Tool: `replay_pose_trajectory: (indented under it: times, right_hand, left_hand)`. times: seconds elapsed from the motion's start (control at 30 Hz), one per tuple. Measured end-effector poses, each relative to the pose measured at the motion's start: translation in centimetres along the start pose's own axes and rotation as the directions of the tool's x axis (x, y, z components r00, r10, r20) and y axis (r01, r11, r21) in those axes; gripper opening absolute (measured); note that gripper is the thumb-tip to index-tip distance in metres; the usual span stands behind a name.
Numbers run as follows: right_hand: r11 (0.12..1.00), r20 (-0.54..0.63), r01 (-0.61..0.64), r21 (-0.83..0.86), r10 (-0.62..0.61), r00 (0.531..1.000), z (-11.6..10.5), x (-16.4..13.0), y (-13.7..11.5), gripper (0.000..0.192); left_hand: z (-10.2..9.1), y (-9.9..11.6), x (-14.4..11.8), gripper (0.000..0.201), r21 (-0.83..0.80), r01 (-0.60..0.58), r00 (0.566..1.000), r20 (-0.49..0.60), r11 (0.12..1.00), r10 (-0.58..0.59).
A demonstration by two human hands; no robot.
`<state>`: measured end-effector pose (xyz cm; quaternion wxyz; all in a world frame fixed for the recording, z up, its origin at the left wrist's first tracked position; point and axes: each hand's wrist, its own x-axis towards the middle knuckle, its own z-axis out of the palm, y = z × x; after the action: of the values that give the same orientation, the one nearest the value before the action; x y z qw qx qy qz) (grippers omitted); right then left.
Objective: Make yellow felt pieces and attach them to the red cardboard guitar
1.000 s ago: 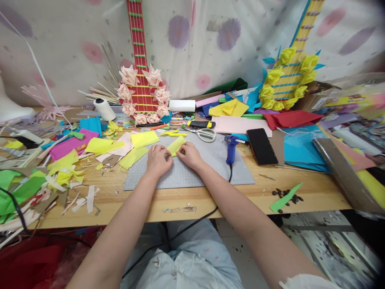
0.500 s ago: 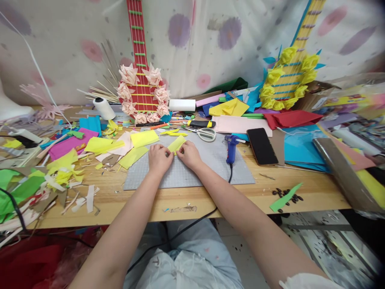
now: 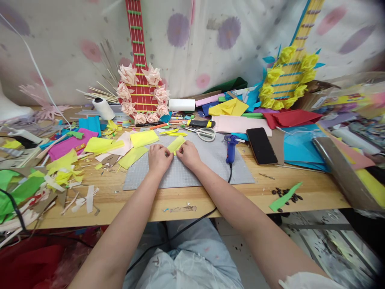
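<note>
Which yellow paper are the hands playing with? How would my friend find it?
Find the grey mat in the middle of the wooden table. At its far edge, the left hand and right hand pinch a narrow yellow paper strip. Other yellow papers lie loose; only this one is held.

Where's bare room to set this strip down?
The grey cutting mat is bare near the front, below both hands, left hand and right hand. Bare wood lies between the blue glue gun and green paper sliver. The left side is crowded with yellow paper scraps.
</note>
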<state>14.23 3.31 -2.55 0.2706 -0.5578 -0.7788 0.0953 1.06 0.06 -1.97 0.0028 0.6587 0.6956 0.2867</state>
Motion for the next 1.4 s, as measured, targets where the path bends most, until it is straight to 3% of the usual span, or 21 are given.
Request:
replay_pose_trajectory:
  times: [0.27,0.57,0.97,1.13,1.4]
  right_hand:
    - [0.997,0.011,0.017,-0.077,-0.016,1.000,-0.15,-0.26,-0.32,0.012]
    - [0.989,0.034,0.016,-0.144,-0.011,0.999,-0.37,-0.42,-0.53,0.017]
    - [0.987,0.075,0.032,-0.159,-0.021,0.997,-0.10,-0.47,-0.07,0.018]
    - [0.992,0.037,-0.038,-0.120,0.043,0.998,-0.24,-0.61,-0.08,0.024]
    - [0.997,0.066,-0.006,-0.082,0.012,0.998,-0.95,-0.91,-0.31,0.032]
  left_hand:
    - [0.07,0.09,0.05,0.015,-0.049,-0.132,0.991,0.020,0.990,0.133]
    - [0.67,0.39,0.21,0.014,-0.061,-0.058,0.998,-0.006,0.996,0.058]
    - [0.34,-0.05,0.40,0.022,-0.111,-0.009,0.997,0.078,0.994,0.017]
    - [0.36,-0.03,0.40,0.024,-0.095,-0.026,0.995,0.095,0.995,0.035]
    - [0.58,-0.37,0.28,0.025,-0.096,-0.083,0.993,0.080,0.992,0.091]
